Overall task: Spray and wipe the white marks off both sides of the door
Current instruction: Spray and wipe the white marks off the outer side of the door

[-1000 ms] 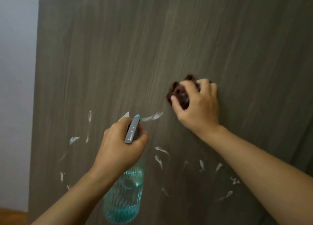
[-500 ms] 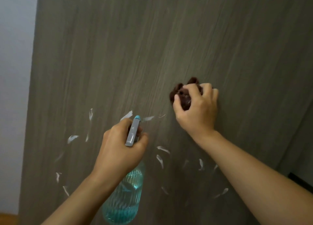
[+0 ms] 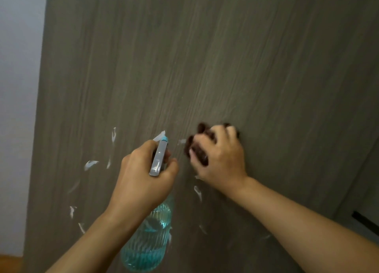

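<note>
A grey-brown wood-grain door (image 3: pixel 205 67) fills the view. White marks (image 3: pixel 90 164) are smeared across its lower part, left of and below my hands. My left hand (image 3: pixel 143 178) grips a clear teal spray bottle (image 3: pixel 147 244) by its grey trigger head, nozzle pointing up at the door. My right hand (image 3: pixel 219 159) presses a bunched dark brown cloth (image 3: pixel 196 147) against the door, just right of the nozzle, over a small white mark. The hand and cloth are motion-blurred.
A pale wall (image 3: pixel 18 88) lies left of the door's edge, with a strip of wooden floor (image 3: pixel 10 264) at the bottom left. A dark fitting (image 3: pixel 365 221) shows at the lower right beside the door.
My right hand and the cloth have slid down and to the left, onto the white streak near the nozzle, most of which is now gone. The left hand with the bottle has stayed put.
</note>
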Action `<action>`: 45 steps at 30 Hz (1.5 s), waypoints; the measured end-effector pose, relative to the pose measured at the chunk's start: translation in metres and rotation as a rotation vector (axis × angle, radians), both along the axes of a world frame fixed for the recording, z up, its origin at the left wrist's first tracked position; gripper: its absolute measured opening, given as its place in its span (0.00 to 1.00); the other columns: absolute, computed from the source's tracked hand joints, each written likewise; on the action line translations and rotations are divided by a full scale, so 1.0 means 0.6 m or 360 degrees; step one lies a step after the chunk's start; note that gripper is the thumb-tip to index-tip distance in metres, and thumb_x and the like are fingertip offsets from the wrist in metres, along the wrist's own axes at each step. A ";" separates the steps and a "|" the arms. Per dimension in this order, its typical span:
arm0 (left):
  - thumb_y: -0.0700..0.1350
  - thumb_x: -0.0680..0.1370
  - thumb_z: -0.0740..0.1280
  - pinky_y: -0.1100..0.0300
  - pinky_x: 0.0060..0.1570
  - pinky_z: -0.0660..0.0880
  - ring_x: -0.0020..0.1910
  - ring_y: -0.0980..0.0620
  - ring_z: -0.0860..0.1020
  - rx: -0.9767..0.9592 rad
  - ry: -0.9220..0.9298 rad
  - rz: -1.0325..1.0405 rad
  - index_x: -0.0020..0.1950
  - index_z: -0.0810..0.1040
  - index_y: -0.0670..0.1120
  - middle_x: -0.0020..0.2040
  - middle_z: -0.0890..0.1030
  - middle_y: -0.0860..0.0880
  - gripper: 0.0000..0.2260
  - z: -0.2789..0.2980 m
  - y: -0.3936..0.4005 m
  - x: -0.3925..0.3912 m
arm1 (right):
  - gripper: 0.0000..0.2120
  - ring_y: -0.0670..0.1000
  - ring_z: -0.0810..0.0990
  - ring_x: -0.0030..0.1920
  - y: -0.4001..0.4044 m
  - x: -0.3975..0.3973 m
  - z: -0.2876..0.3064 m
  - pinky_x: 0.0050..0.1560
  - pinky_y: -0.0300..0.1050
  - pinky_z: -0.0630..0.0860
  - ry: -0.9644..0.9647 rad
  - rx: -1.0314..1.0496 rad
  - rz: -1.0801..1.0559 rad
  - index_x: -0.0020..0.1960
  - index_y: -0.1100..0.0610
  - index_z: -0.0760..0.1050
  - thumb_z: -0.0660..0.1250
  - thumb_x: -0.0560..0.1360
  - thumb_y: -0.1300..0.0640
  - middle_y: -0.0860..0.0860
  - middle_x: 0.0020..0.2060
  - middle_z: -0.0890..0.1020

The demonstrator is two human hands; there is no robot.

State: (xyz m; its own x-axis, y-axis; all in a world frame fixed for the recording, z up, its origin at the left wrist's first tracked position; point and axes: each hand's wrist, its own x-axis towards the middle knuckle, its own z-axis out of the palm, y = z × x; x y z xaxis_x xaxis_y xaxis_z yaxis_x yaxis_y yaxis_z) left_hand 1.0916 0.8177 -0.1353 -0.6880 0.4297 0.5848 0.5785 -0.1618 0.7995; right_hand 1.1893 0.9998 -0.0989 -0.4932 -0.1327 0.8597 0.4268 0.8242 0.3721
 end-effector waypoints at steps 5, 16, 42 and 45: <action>0.46 0.78 0.72 0.59 0.30 0.69 0.31 0.55 0.75 -0.0012 -0.0014 -0.0036 0.42 0.78 0.49 0.35 0.79 0.56 0.06 -0.004 0.001 0.000 | 0.13 0.62 0.73 0.49 0.008 0.002 0.059 0.46 0.56 0.76 0.0130 -0.0051 -0.0034 0.52 0.53 0.82 0.71 0.75 0.44 0.57 0.49 0.76; 0.46 0.77 0.73 0.59 0.31 0.69 0.31 0.58 0.76 -0.0027 -0.0019 -0.0014 0.43 0.78 0.50 0.36 0.80 0.58 0.06 -0.006 -0.001 -0.006 | 0.13 0.62 0.73 0.49 -0.001 -0.011 0.054 0.45 0.55 0.76 0.0086 -0.0056 -0.0043 0.51 0.53 0.81 0.71 0.74 0.44 0.57 0.49 0.76; 0.46 0.77 0.73 0.57 0.28 0.71 0.32 0.53 0.77 -0.0127 -0.0015 0.0152 0.40 0.77 0.46 0.32 0.79 0.50 0.09 -0.031 -0.018 -0.025 | 0.16 0.60 0.73 0.51 -0.026 -0.050 0.063 0.44 0.50 0.75 0.0223 -0.0162 0.0040 0.56 0.51 0.81 0.72 0.74 0.43 0.55 0.51 0.76; 0.46 0.77 0.73 0.59 0.29 0.70 0.33 0.53 0.77 -0.0093 0.0006 0.0143 0.41 0.76 0.45 0.32 0.78 0.50 0.09 -0.038 -0.017 -0.028 | 0.16 0.59 0.72 0.50 -0.028 -0.055 0.064 0.43 0.47 0.72 0.0259 -0.0193 0.0068 0.56 0.51 0.82 0.72 0.73 0.43 0.54 0.51 0.76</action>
State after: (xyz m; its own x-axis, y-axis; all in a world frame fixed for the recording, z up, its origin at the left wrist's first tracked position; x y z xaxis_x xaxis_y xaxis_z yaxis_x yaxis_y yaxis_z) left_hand 1.0746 0.8076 -0.1579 -0.7232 0.3997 0.5631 0.5916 -0.0622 0.8039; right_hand 1.1561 0.9832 -0.0604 -0.3427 -0.0411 0.9385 0.4371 0.8773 0.1980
